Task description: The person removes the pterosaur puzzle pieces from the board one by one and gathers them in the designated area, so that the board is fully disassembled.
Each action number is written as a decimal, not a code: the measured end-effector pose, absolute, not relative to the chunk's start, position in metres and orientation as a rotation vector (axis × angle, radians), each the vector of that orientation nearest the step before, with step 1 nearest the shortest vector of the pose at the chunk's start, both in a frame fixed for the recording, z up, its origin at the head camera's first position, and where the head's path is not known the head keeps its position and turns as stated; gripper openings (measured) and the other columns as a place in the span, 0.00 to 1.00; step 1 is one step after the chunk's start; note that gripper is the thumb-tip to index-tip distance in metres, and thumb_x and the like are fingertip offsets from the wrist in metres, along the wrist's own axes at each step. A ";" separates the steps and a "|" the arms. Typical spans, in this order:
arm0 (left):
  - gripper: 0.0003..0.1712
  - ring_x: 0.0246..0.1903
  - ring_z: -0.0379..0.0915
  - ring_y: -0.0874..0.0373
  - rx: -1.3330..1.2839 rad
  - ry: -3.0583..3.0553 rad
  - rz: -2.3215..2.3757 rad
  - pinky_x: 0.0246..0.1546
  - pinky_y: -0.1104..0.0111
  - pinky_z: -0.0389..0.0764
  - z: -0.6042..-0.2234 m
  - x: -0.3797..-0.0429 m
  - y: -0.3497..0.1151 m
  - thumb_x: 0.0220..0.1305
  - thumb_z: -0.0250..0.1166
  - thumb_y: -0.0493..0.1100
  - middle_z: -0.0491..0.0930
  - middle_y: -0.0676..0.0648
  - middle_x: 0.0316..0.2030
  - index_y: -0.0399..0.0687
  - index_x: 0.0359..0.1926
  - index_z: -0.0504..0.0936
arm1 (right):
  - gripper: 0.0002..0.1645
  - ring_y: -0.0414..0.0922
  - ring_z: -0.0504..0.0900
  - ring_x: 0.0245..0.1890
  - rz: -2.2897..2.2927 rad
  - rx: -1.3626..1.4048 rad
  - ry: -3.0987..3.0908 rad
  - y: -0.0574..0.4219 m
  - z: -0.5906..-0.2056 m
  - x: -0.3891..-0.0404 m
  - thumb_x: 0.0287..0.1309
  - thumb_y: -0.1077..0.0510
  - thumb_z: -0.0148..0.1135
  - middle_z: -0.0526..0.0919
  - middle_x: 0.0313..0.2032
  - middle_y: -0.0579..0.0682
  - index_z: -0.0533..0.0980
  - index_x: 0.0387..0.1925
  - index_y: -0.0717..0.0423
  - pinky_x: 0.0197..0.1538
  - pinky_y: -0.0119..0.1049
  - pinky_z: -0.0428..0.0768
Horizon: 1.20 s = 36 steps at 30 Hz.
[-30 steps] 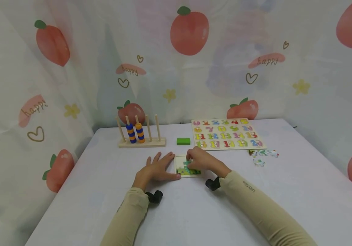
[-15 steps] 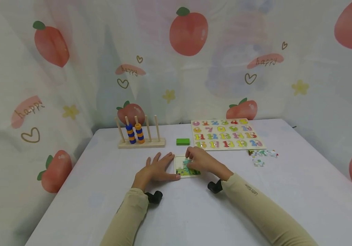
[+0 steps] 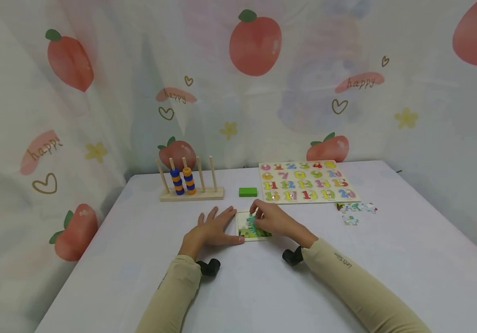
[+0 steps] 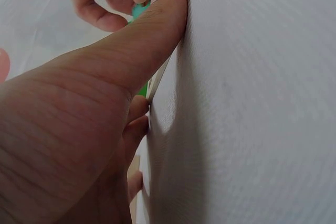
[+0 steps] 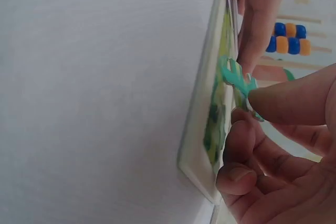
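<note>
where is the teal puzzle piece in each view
Head: teal piece near centre, in the right hand.
Left wrist: teal piece partly hidden, near top, left of centre.
Right wrist: teal piece right of centre, pinched.
Shared landmark: left hand touching the puzzle tray.

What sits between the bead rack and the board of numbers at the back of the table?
A green block lies between the bead rack and the number board, touching neither, in the head view.
</note>
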<state>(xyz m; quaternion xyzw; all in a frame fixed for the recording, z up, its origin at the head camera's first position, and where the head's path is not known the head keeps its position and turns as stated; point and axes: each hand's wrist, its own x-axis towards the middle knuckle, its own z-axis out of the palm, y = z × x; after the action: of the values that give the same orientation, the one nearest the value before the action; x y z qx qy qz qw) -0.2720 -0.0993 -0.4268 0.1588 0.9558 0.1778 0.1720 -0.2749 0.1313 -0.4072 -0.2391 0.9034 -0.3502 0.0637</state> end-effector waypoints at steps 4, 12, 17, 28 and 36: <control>0.58 0.84 0.32 0.40 0.457 2.718 0.498 0.78 0.35 0.32 -0.425 -0.271 -0.099 0.64 0.69 0.75 0.48 0.54 0.86 0.60 0.86 0.56 | 0.13 0.44 0.78 0.34 -1.114 -0.748 2.722 0.132 -0.411 -0.274 0.67 0.70 0.65 0.82 0.35 0.50 0.77 0.51 0.62 0.40 0.39 0.79; 0.59 0.84 0.32 0.41 0.455 2.718 0.499 0.78 0.35 0.32 -0.425 -0.270 -0.099 0.64 0.69 0.74 0.48 0.54 0.86 0.59 0.86 0.56 | 0.09 0.45 0.78 0.36 -1.189 -0.729 2.746 0.136 -0.417 -0.275 0.68 0.69 0.63 0.82 0.36 0.49 0.79 0.48 0.60 0.42 0.41 0.79; 0.59 0.84 0.31 0.41 0.446 2.716 0.484 0.78 0.35 0.31 -0.428 -0.273 -0.098 0.64 0.69 0.75 0.47 0.55 0.86 0.60 0.87 0.55 | 0.06 0.46 0.78 0.39 -1.240 -0.660 2.752 0.139 -0.415 -0.273 0.70 0.67 0.62 0.82 0.38 0.49 0.80 0.46 0.59 0.45 0.42 0.80; 0.59 0.84 0.31 0.41 0.459 2.709 0.504 0.78 0.35 0.32 -0.426 -0.271 -0.101 0.64 0.69 0.75 0.47 0.54 0.86 0.59 0.87 0.55 | 0.06 0.48 0.78 0.41 -1.299 -0.550 2.747 0.151 -0.415 -0.271 0.71 0.65 0.63 0.83 0.40 0.50 0.81 0.47 0.59 0.46 0.41 0.80; 0.59 0.84 0.29 0.43 0.454 2.697 0.487 0.79 0.38 0.29 -0.428 -0.273 -0.100 0.65 0.68 0.74 0.45 0.55 0.86 0.61 0.87 0.53 | 0.08 0.49 0.80 0.39 -1.396 -0.461 2.697 0.168 -0.415 -0.268 0.72 0.66 0.63 0.83 0.41 0.53 0.81 0.49 0.62 0.41 0.38 0.84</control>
<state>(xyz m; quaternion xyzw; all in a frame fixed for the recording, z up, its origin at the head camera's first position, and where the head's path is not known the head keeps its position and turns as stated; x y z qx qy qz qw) -0.2733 -0.1000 -0.4280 0.1606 0.9549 0.1724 0.1807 -0.2680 0.1682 -0.4154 -0.1500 0.8775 -0.4543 0.0347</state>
